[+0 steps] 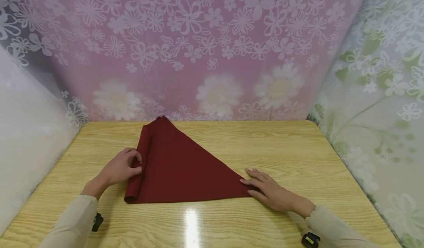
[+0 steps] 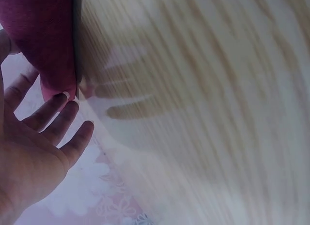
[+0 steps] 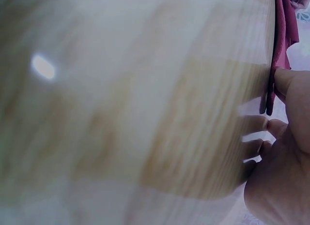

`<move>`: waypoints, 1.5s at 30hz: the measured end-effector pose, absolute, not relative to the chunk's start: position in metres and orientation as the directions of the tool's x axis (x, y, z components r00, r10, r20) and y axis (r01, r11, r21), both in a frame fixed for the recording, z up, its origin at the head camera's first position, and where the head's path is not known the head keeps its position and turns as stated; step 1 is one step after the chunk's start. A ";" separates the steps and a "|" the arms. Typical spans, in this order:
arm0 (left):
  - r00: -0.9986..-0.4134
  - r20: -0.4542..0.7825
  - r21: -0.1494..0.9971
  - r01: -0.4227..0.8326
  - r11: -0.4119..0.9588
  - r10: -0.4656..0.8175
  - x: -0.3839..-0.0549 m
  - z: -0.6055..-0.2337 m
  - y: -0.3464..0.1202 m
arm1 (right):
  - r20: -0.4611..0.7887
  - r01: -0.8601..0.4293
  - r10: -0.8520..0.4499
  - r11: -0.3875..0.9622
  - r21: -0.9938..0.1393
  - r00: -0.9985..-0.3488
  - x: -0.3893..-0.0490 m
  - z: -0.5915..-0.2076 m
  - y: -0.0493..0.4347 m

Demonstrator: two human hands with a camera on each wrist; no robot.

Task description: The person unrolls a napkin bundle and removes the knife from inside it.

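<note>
A dark red cloth (image 1: 185, 163) lies on the table in a roughly triangular shape, its left side turned into a roll (image 1: 134, 185). My left hand (image 1: 120, 167) holds the middle of that roll, index finger and thumb curved over it. In the left wrist view, the other fingers of the left hand (image 2: 34, 162) spread beside the cloth (image 2: 41, 31); the thumb is mostly hidden. On the pointed right corner rests my right hand (image 1: 269, 191), fingers extended. The right wrist view has the thumb of the right hand (image 3: 281, 172) touching the cloth's edge (image 3: 280, 46).
The wood-grain table (image 1: 281, 145) has its back edge against a pink flowered curtain (image 1: 212, 56). A pale flowered sheet (image 1: 384, 130) borders the right side, and a whitish one (image 1: 29, 130) the left. The cloth's top corner reaches the table's back edge.
</note>
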State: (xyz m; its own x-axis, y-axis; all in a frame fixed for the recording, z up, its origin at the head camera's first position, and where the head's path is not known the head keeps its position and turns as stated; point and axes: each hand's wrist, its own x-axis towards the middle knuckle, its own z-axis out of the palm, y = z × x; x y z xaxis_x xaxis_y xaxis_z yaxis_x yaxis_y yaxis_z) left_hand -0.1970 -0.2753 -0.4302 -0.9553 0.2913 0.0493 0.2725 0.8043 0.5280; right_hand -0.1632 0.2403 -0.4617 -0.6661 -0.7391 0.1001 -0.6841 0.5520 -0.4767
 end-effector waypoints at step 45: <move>-0.954 0.136 0.344 0.299 0.890 0.268 -0.187 -0.421 -0.276 | 0.087 -0.678 -0.736 0.563 -0.473 -0.672 -0.161 -0.461 0.239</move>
State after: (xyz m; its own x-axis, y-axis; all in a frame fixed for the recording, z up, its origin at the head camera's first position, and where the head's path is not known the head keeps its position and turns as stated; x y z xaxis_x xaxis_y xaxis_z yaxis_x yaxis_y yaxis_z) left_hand -0.1873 -0.2763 -0.4214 -0.9537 0.2682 0.1357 0.2992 0.8902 0.3436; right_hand -0.1613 0.2387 -0.4606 -0.6719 -0.7355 0.0867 -0.6776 0.5633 -0.4728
